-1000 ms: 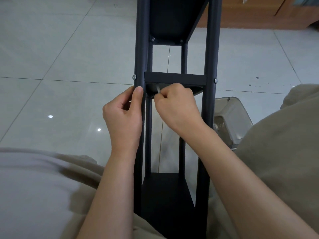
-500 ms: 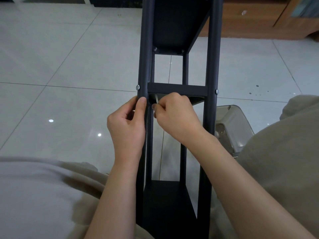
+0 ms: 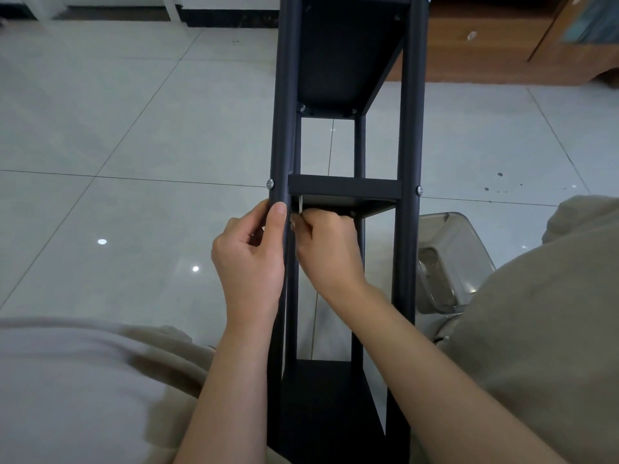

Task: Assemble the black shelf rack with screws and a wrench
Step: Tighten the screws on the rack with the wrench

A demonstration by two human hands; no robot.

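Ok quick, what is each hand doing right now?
Left hand: closed, gripping the rack's left post.
Right hand: closed, pinching the small wrench under the middle shelf.

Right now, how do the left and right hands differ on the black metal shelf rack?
The left hand grips the rack's front left post; the right hand pinches a small silver wrench under the middle shelf. Left hand sits outside the posts, right hand between them. Both share one corner.
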